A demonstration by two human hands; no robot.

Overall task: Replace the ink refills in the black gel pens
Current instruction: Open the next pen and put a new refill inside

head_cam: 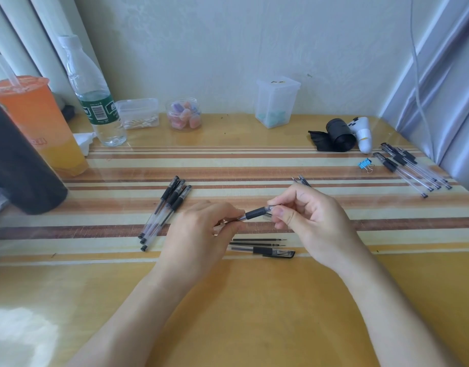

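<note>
While both hands pinch one gel pen (256,213) between them — left hand (201,229) on its clear barrel, right hand (307,221) on the tip end, likely unscrewing it — its long axis runs left-right, tip rising rightward; loose refills (258,242) lie just below the hands.

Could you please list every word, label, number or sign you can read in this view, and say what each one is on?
No text here can be quoted with confidence.
Water bottle, green label: white characters and a barcode, too small to read.
Orange drink cup: faint red print low on its side, blurred.
Pen held in the hands, and the other pens: no readable markings.
</note>
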